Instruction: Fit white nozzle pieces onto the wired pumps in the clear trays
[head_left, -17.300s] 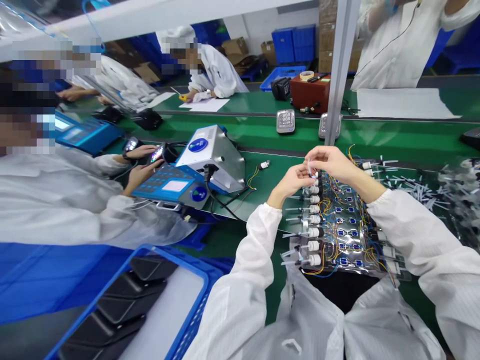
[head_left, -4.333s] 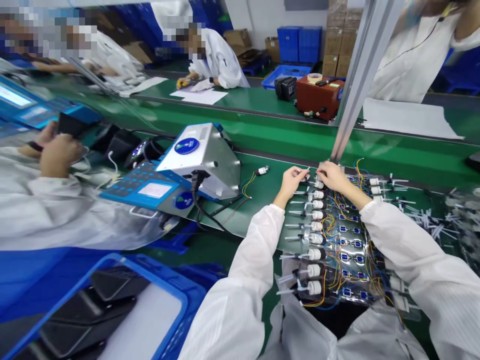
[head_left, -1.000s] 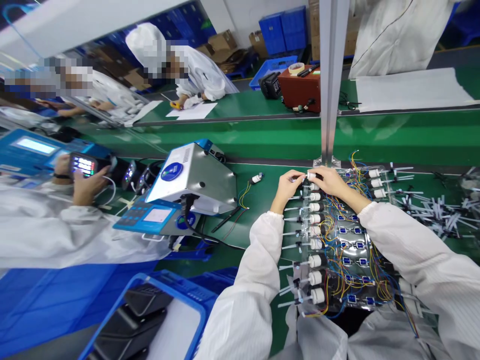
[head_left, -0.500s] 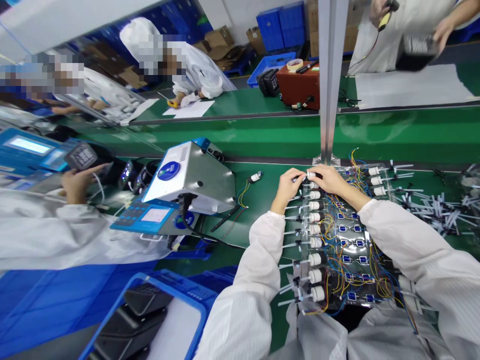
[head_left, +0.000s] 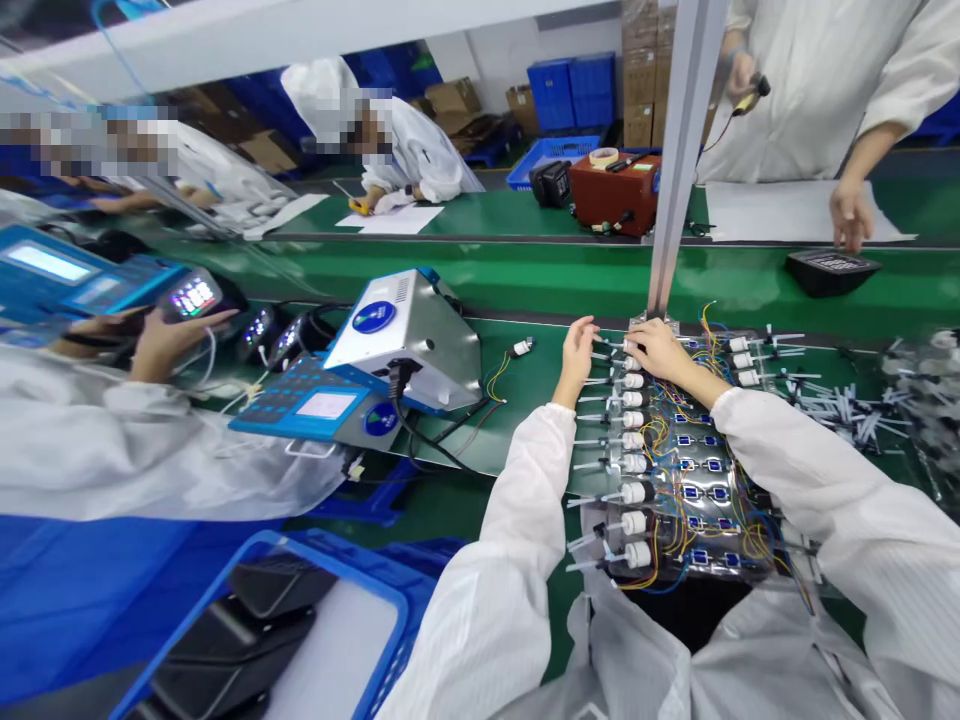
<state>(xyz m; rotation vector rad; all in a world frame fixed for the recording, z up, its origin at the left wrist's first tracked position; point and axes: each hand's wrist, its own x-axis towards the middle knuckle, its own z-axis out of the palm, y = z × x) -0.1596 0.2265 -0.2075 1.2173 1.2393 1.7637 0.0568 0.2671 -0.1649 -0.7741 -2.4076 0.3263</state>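
Pinch gone from the L hand (head_left: 576, 360): fingers now spread and pointing up the belt, hand just beside the top of the row, nothing held that I can see. R hand (head_left: 660, 350) is on the top fittings, fingers curled down over them. Pinching one? Can't tell, the fingers hide it.

Row of white fittings (head_left: 634, 420) runs down the near edge of a clear sheet (head_left: 694, 565), w/ blue-tagged boards (head_left: 701, 470) and a tangle of coloured wires (head_left: 742, 530) on it, all lying on the green belt (head_left: 525, 420). Step in hand looks like work at the top end of the row, lower fittings untouched for now. Next move calls for fingertips back on one small fitting w/o snagging wires.

Pile of loose tubes (head_left: 840, 420) to the right. Across the belt, a co-worker's hand (head_left: 851, 215) hangs over a black unit (head_left: 831, 270), the other up w/ a yellow-handled tool (head_left: 750, 95). On the left, a neighbour's hand (head_left: 172, 345) holds a lit meter (head_left: 191, 297) near a blue tester (head_left: 300, 415) and silver box (head_left: 405, 330).
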